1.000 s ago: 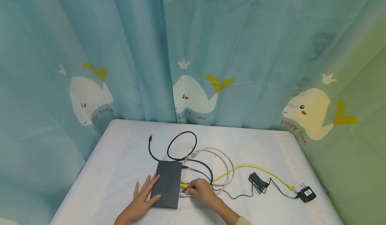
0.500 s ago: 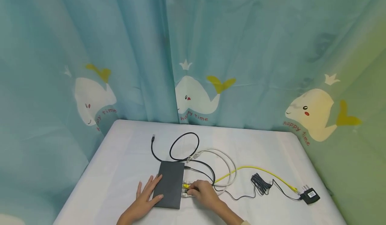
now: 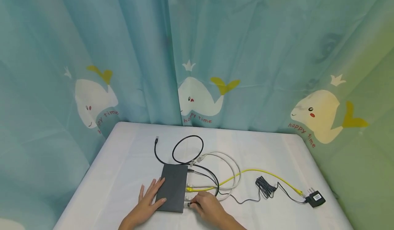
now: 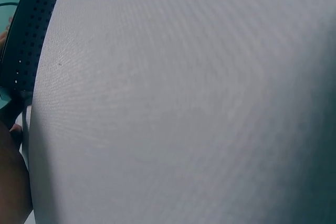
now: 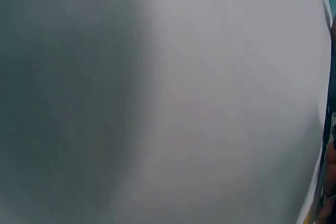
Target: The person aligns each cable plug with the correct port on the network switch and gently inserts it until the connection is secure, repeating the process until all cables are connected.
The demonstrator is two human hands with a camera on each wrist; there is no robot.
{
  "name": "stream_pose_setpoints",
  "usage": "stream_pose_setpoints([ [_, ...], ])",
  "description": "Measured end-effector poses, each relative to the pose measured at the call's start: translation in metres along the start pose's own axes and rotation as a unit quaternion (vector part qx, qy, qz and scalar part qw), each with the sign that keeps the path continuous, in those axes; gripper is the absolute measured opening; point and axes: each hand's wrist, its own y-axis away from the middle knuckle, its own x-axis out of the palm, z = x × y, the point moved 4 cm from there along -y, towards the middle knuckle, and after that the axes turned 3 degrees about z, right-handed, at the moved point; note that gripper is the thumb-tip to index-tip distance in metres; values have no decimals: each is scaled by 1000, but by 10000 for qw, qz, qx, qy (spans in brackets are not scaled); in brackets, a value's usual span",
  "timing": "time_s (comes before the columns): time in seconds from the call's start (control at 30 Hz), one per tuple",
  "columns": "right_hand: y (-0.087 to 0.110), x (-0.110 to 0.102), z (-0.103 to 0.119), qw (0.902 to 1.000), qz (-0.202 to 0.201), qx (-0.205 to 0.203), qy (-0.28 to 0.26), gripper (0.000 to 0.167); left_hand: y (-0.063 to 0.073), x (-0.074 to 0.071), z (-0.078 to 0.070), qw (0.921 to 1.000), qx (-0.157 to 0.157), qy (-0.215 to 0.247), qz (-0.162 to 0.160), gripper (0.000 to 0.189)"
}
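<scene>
A flat black network switch (image 3: 173, 189) lies on the white table in the head view. My left hand (image 3: 144, 204) rests on its left side, fingers spread. At the near end of the switch's right side, my right hand (image 3: 210, 206) pinches the plug of a black network cable (image 3: 189, 205), its clear tip right at the port edge. A yellow network cable (image 3: 198, 190) and white network cables (image 3: 226, 188) run into the same side, and a thin power lead (image 3: 191, 170) enters near the far end. In the left wrist view the switch's perforated side (image 4: 34, 30) shows at the edge.
The black cable's loose end (image 3: 156, 140) lies behind the switch beside a black loop (image 3: 202, 148). To the right are a bundled power cord (image 3: 265, 187) and a black power adapter (image 3: 314, 198). A whale-print curtain (image 3: 147, 52) hangs around the table.
My right hand has moved toward the near edge along the switch's side, bringing the black plug from beside the yellow plug to the nearest end. The left hand stays on the switch.
</scene>
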Motion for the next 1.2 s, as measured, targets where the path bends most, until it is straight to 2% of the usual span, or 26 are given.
stream_pose_setpoints([
  [0.13, 4, 3, 2, 9993, -274, 52, 245, 10, -2, 1, 0, 10000, 3, -54, -21, 68],
  [0.37, 7, 5, 3, 9987, -440, 243, 93, 8, -2, 0, -3, 10000, -16, -15, 20, 68],
  [0.57, 7, 6, 1, 9985, -288, 447, -139, 5, -2, 0, -2, 9999, -87, -83, 25, 69],
  [0.97, 4, 8, 1, 9989, -166, 421, -136, 5, -1, 0, -2, 9999, -71, -111, -78, 69],
  [1.2, 3, 4, -5, 9961, -57, 716, -513, 10, 0, 1, -2, 10000, 27, -18, -47, 68],
])
